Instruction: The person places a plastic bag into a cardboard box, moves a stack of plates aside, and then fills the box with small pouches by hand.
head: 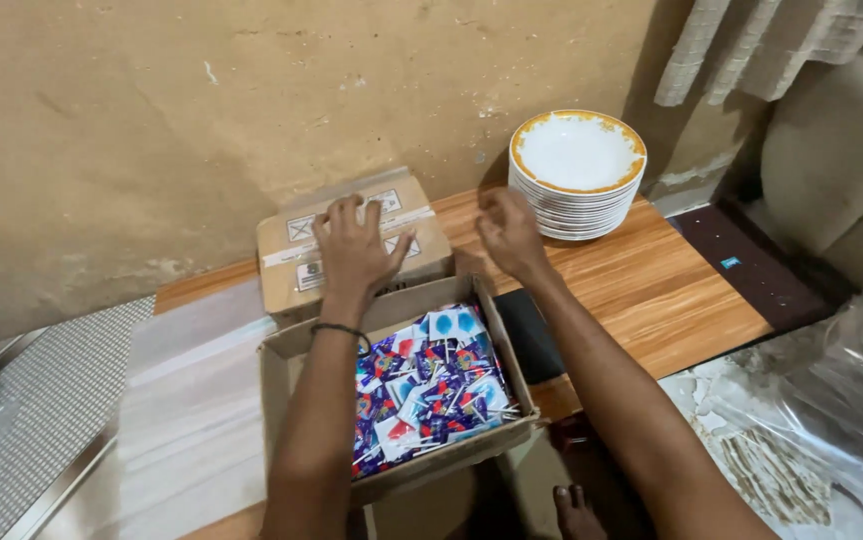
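My left hand [356, 248] lies flat with spread fingers on top of a closed, taped cardboard box [291, 262] against the wall. My right hand [508, 232] hovers just right of that box, fingers curled, holding nothing that I can see. In front of both hands stands an open cardboard box [281, 385] filled with several small blue, purple and white sachets [431, 385]. A dark band circles my left wrist.
A stack of white bowls with yellow rims [577, 172] stands on the wooden table [651, 290] at the right. A clear plastic bag [851, 390] lies at the far right. A white sheet and metal mesh lie to the left. My bare foot shows below.
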